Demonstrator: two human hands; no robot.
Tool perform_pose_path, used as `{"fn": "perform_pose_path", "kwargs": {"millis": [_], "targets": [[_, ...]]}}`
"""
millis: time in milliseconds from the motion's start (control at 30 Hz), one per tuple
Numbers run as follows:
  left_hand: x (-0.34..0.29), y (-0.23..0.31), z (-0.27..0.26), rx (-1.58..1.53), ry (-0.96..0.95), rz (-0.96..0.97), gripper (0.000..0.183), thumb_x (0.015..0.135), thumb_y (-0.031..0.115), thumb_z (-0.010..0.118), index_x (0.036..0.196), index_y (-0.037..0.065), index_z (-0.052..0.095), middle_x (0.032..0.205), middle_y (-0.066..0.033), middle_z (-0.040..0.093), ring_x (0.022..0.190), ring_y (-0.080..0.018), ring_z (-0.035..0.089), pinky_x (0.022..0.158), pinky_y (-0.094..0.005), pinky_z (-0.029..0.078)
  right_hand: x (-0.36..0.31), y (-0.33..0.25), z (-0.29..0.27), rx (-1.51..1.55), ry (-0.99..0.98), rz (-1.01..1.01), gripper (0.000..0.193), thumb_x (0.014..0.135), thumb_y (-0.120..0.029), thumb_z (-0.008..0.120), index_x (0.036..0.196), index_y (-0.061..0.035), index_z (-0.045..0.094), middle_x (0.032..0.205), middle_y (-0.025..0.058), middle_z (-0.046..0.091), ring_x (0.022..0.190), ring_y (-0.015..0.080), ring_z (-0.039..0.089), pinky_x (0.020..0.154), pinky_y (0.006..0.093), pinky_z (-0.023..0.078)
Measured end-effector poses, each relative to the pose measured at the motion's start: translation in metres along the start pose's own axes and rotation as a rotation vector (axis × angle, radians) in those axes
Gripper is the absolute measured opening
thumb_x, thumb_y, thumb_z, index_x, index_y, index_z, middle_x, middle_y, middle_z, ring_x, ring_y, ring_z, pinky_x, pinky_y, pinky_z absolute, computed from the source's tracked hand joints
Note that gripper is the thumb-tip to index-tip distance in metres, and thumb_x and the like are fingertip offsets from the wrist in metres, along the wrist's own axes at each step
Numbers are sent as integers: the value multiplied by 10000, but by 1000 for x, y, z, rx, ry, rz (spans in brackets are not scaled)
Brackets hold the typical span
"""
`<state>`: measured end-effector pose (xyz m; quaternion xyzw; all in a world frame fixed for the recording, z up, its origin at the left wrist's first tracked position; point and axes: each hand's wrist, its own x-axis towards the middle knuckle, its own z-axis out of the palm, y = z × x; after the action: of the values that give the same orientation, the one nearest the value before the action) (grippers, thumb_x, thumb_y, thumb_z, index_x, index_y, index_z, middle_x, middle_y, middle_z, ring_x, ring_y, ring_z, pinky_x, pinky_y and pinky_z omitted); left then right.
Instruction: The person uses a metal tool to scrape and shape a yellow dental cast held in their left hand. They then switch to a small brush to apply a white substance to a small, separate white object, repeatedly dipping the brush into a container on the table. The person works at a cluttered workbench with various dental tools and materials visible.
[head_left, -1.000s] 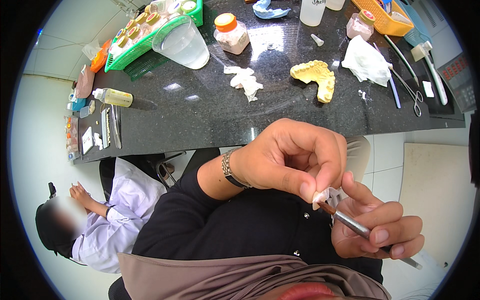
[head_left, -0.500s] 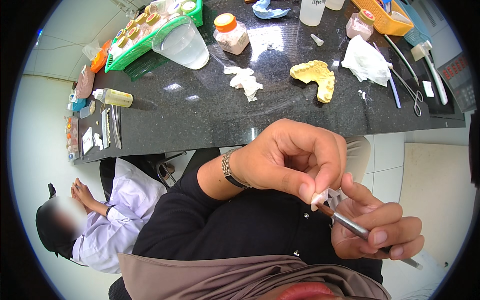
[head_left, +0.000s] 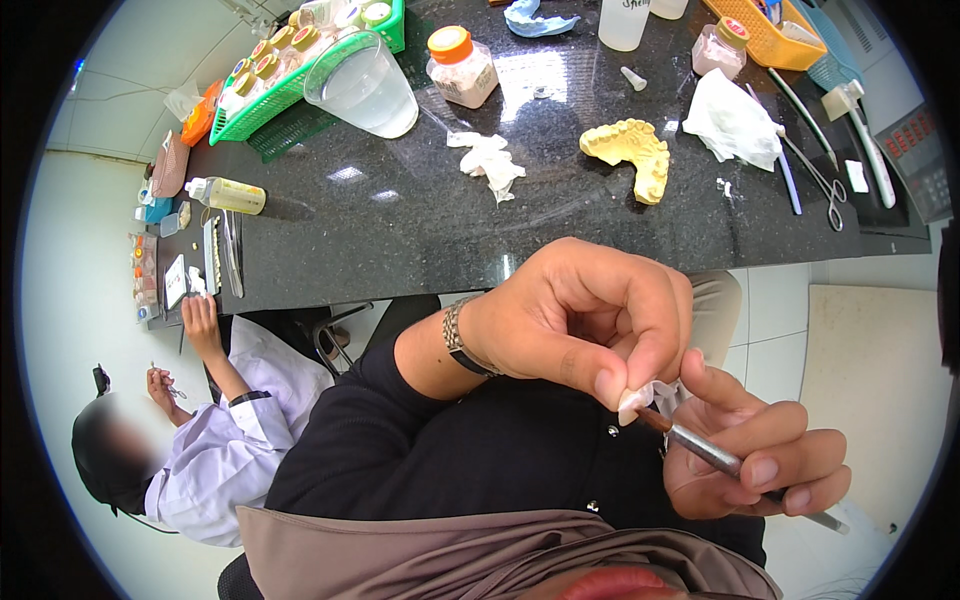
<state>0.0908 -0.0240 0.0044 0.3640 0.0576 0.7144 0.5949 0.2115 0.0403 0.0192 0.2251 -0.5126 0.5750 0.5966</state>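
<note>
Between thumb and index finger, my left hand (head_left: 590, 320) pinches a small whitish, tooth-like piece (head_left: 630, 404) with a scrap of thin white material beside it. My right hand (head_left: 755, 450) is closed around a brush (head_left: 705, 448) with a brown tip and a metal ferrule. The brush tip touches or nearly touches the piece; the exact contact is too small to make out. Both hands are held in front of my body, off the table's near edge. Beyond them on the table lies a yellow dental cast (head_left: 640, 160).
The black table (head_left: 400, 240) carries crumpled tissue (head_left: 488, 165), a white cloth (head_left: 735, 120), scissors-like forceps (head_left: 822, 185), an orange-capped jar (head_left: 463, 68), a cup of clear liquid (head_left: 365, 85) and a green basket (head_left: 290, 85) of jars. A co-worker (head_left: 220, 430) sits at the left.
The piece and brush tip have shifted slightly. The co-worker has parted their hands; one now reaches to the table edge, the other holds a small metal tool.
</note>
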Motion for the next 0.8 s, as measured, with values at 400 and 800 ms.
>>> {"fn": "perform_pose_path", "kwargs": {"millis": [400,800], "targets": [[0,1,-2,39,-30,9,205,751,156,648,764,-10,529,790,-83,490,678,-110,474,589,-206,401,2,-5,-7,103,207,70,214,821,1,461,951,-28,293,886,70,329,631,145,394,814,579,443],[0,8,4,135,25,64,210,763,200,631,732,34,507,727,-67,494,643,-122,439,580,-233,360,80,44,-123,-1359,-331,377,101,790,-89,540,850,-14,573,783,69,501,672,148,490,637,248,397]]}}
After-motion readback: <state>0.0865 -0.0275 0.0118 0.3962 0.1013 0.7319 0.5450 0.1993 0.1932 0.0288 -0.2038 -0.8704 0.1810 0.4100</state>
